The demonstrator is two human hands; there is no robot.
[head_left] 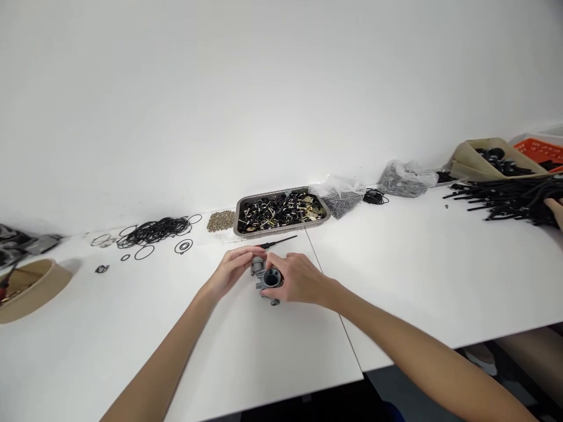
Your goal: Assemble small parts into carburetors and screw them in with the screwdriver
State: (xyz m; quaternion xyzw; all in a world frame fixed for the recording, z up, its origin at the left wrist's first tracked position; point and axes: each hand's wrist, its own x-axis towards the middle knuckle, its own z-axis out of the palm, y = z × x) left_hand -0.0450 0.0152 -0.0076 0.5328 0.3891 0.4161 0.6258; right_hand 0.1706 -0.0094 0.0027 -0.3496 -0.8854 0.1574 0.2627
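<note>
The worktop (132,346) lies bare along its near edge. Along the far edge a metal tray (281,212), rubber rings (153,231), bags (338,196) and, at the right, black tubes (510,202) block the way.

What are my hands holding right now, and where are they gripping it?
A small grey metal part with a round bore. The right hand grips its right side; the left hand pinches its upper left end.

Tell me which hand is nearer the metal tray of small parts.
Right. The right hand sits just below the tray, gripping the grey metal part; the left hand is slightly farther left, fingertips on that part.
</note>
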